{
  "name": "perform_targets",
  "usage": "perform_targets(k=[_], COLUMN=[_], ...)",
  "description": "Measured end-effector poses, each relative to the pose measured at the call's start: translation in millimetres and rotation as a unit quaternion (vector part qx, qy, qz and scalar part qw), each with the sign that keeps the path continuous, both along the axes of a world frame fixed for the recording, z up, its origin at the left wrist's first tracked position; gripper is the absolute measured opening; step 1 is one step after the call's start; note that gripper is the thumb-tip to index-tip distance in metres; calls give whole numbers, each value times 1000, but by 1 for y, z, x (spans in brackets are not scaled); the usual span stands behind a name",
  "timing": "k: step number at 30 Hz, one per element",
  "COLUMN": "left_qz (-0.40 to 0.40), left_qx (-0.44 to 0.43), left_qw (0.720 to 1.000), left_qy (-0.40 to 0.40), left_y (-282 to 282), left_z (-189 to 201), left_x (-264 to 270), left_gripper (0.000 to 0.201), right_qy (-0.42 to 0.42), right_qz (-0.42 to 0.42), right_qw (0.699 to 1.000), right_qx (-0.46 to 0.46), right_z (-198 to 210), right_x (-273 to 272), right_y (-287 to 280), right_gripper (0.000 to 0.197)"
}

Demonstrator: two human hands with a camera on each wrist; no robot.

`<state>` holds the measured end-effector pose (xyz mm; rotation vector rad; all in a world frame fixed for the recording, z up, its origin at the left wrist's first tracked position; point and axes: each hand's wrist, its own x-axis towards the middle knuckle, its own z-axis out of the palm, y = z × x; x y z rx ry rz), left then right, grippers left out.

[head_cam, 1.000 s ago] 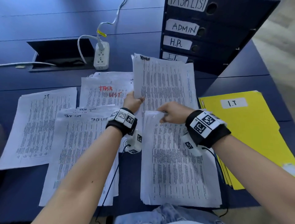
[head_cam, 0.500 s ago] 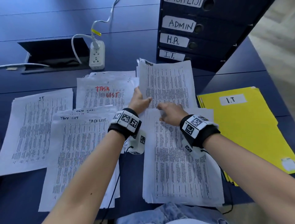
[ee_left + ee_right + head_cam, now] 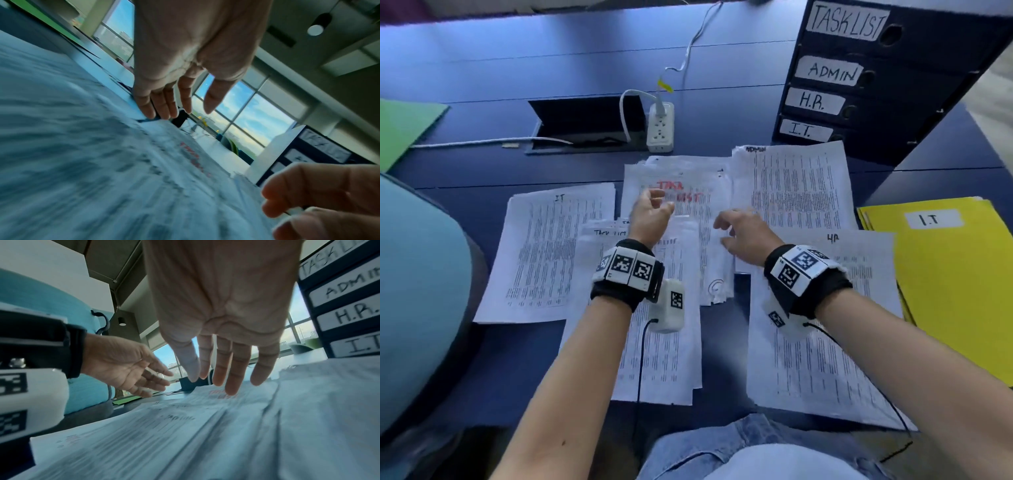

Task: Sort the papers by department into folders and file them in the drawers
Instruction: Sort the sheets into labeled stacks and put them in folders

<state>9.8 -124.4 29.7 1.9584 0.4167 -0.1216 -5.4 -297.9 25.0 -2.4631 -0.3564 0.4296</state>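
Both hands slack, empty; left hand (image 3: 650, 214) nearer TASK LIST pile (image 3: 681, 192), frame centre; right hand (image 3: 743, 233) beside.

The printed lines on the papers (image 3: 86, 162) smear into blur in both wrist views — unreadable — and the yellow folder (image 3: 959, 294) runs off the head view's right edge.

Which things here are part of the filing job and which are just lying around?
Job: sorted paper stacks, yellow I.T folder, labelled drawer unit, left hand, right hand.

Lying about: power strip, white cable, green folder.
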Motion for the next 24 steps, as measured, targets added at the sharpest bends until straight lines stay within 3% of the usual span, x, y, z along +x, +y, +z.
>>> perform_targets(k=[4, 7, 11, 14, 17, 18, 21, 24], left_qz=[90, 124, 113, 64, 30, 26, -2, -6], left_qx=[76, 166, 176, 174, 82, 34, -80, -137], left_qw=[990, 960, 946, 949, 972, 978, 980, 983], left_qy=[79, 188, 249, 256, 217, 202, 183, 121], left_y=[65, 100, 123, 132, 142, 145, 152, 157], left_z=[-21, -33, -42, -47, -54, -53, -44, -37], left_x=[-28, -50, -70, -71, -67, -67, -70, -75], left_gripper=[38, 59, 89, 85, 70, 59, 42, 34], right_qy=[27, 68, 121, 137, 130, 127, 120, 101], right_qz=[-29, -85, -183, -235, -260, -277, -357, -392], right_qw=[999, 993, 975, 962, 957, 952, 923, 907], right_qx=[-9, -35, -11, -5, 16, 31, 77, 115], right_z=[-15, -28, -38, -41, -46, -47, -56, -58], right_x=[-12, -22, -32, -36, -38, -38, -38, -41], right_y=[44, 65, 82, 90, 93, 93, 91, 90], right_gripper=[30, 40, 55, 41, 12, 10, 31, 39])
